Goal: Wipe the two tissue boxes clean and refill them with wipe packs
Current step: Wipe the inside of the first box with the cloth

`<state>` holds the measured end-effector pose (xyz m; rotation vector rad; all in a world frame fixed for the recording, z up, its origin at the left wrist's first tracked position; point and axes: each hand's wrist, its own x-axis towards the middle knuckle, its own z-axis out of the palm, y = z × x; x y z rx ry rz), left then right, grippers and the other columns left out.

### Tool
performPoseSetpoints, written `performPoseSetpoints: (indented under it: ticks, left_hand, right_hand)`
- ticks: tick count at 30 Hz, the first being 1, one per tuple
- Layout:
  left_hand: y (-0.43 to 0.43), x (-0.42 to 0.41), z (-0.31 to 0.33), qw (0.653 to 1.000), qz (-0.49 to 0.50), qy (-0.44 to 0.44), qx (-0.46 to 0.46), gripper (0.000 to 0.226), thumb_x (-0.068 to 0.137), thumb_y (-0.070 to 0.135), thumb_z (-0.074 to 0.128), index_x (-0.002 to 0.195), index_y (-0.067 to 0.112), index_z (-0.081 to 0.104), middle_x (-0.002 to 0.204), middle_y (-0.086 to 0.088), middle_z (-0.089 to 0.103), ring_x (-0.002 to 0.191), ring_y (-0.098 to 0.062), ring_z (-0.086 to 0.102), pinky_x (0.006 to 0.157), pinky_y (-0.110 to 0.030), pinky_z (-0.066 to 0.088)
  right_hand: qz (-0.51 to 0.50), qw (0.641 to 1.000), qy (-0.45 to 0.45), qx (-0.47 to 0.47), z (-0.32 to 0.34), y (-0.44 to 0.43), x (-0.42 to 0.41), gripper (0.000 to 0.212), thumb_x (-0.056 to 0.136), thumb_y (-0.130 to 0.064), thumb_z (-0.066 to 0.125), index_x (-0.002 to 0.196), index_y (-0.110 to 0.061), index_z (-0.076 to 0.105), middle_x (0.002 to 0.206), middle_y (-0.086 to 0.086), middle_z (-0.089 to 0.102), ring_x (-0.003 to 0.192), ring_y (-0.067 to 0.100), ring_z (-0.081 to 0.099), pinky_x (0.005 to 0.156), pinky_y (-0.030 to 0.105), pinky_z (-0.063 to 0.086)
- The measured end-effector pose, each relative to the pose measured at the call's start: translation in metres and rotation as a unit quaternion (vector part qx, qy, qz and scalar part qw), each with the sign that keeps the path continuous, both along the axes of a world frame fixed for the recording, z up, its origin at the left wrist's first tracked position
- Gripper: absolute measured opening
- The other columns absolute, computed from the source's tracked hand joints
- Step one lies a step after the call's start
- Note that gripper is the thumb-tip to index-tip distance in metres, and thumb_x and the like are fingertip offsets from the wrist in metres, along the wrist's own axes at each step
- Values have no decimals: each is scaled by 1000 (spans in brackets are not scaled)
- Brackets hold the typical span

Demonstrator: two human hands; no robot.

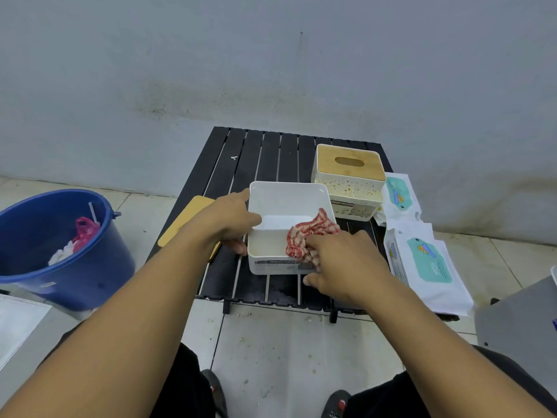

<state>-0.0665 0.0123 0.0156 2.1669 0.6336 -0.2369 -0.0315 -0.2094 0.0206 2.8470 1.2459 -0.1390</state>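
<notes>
Left hand (229, 220) grips open box (286, 206) (rim); right hand (340, 260) clutches cloth (307, 233).

One wide-angle view is taken from the head, aimed forward and down; the open tissue box (286, 202) on the low table (271, 158) is seen from close above.

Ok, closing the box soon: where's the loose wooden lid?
Head view: the flat wooden lid lies on the left edge of the black slatted table, left of the open white box.
</notes>
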Motion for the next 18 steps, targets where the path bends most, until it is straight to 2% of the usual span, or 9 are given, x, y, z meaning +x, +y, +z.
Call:
performPoseSetpoints:
  ticks: [4,7,11,13,16,18]
  left_hand:
    - [-1,1,1,1000,-10,10,13,46,98,9,46,142,22,45,119,-9,61,69,-38,77,69,-49,66]
    - [-1,3,2,1000,-10,18,15,43,99,8,46,140,21,45,118,-9,62,67,-35,77,67,-47,66]
    - [-1,6,3,1000,-2,16,22,44,99,8,47,141,19,45,117,-10,62,62,-31,76,62,-43,66]
    - [0,7,4,1000,0,15,19,45,99,8,46,143,21,45,115,-8,62,60,-29,76,60,-40,66]
    - [-1,6,3,1000,6,4,5,49,99,8,45,145,23,44,118,-6,60,62,-29,75,59,-40,65]
    - [-1,6,-1,1000,11,-4,1,50,100,9,46,148,24,42,124,-7,58,68,-31,75,61,-43,66]
  right_hand:
    - [13,997,34,-63,3,4,5,32,83,-47,70,107,-30,56,101,-5,66,102,26,62,91,44,34]
    - [12,994,73,-77,7,4,10,34,82,-47,74,106,-28,58,100,-5,64,102,25,60,96,46,36]
    - [13,993,81,-87,7,9,14,40,79,-48,77,108,-25,61,100,-2,64,99,27,61,95,46,39]
    - [5,993,87,-79,7,11,18,40,79,-46,78,109,-24,63,101,-1,65,99,28,62,92,43,40]
    - [-4,994,90,-56,5,11,23,45,80,-43,78,120,-25,66,111,1,67,104,29,63,96,42,47]
    - [-3,998,59,-13,-3,9,24,38,85,-37,75,121,-27,66,112,4,68,103,31,63,93,40,50]
